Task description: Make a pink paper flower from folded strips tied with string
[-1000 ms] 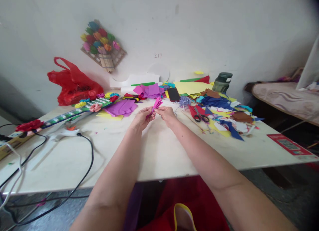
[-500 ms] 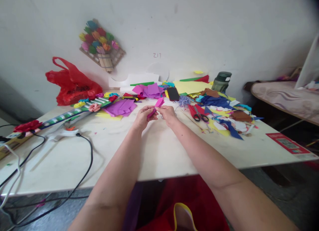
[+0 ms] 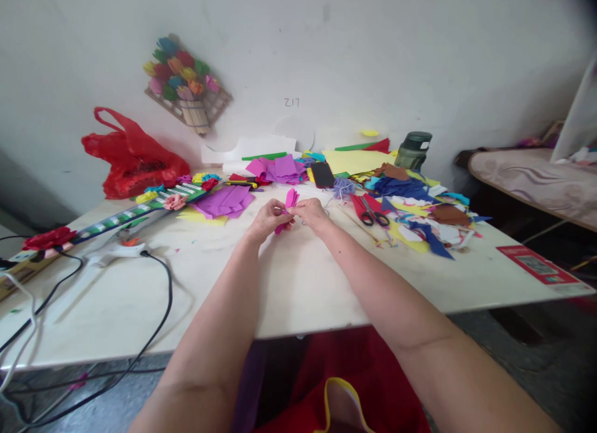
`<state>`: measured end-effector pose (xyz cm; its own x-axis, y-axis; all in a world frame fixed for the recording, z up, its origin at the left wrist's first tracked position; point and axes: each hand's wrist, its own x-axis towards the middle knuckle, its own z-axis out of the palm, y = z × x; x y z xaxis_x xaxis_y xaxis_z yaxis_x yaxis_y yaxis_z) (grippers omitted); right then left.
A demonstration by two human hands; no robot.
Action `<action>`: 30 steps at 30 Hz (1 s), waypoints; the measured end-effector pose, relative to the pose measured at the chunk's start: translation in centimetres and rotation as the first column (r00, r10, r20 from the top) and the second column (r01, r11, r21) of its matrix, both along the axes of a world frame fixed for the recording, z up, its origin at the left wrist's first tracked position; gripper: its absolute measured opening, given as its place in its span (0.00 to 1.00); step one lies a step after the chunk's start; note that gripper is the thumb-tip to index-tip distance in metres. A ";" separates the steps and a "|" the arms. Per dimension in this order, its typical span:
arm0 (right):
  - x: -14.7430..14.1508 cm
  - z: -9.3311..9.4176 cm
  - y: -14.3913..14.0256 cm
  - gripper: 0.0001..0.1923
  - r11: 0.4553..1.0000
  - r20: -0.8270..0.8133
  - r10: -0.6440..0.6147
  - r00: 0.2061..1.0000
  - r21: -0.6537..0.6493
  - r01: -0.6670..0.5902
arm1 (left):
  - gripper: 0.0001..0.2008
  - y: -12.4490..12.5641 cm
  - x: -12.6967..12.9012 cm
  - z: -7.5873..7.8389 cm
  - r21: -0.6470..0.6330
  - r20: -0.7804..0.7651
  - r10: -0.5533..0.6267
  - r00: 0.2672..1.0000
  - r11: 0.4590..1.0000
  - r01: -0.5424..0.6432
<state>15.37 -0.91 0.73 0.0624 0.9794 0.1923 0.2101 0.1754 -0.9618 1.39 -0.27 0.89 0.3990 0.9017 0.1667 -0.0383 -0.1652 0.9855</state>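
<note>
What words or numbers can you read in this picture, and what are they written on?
"217" is written by hand on the white wall, at.
The red printed card at the table's right edge has print too small to read.
The red plastic bag has dark print too blurred to read.
The green striped strip shows only blurred marks.

Two bare forearms, no sleeves, no watch or bracelets visible. Left hand (image 3: 267,221) and right hand (image 3: 311,213) bare, no gloves. Bottom centre of frame: red garment (image 3: 345,371) with yellow-trimmed edge, purple strip beside it.
</note>
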 end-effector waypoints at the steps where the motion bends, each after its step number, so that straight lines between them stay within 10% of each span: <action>1: 0.0 -0.2 0.2 0.11 1.000 0.043 -0.008 0.999 0.007 0.007 | 0.19 0.1 0.1 -0.1 -0.006 -0.022 0.003 1.000 1.000 -0.003; 18: 1.2 0.6 0.0 0.11 0.979 0.496 -0.122 0.860 0.204 0.021 | 0.11 0.2 0.2 0.0 -0.075 0.223 0.042 0.974 0.997 -0.026; 22: 1.9 0.4 0.6 0.12 0.995 0.046 0.050 0.998 0.083 -0.054 | 0.10 0.2 0.3 0.0 -0.141 0.390 0.009 0.921 0.989 0.050; 30: 1.1 1.1 0.3 0.12 0.975 -0.599 0.211 0.773 0.185 -0.123 | 0.06 -0.3 1.5 0.0 -0.244 0.523 -0.019 0.852 0.955 0.171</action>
